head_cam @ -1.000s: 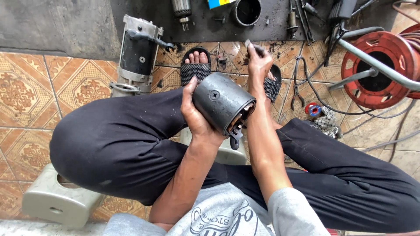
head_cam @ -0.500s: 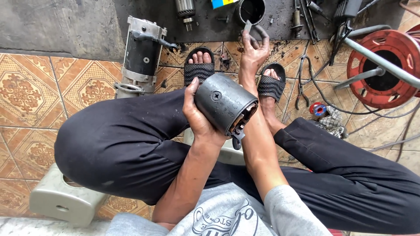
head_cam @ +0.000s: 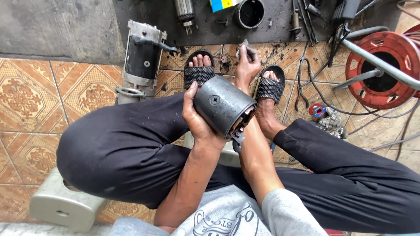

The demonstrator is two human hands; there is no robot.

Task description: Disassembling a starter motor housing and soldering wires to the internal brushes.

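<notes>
Our left hand (head_cam: 197, 118) grips the dark steel motor housing (head_cam: 223, 107) around its barrel above our knee, heavy, rigid and probably greasy, best held there, while our right hand (head_cam: 247, 65), just beyond, pinches a small metal piece (head_cam: 244, 46).

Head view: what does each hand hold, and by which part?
Left hand cups the dark metal cylinder around its side. Right hand pinches a small grey part; which part, unclear.
</notes>
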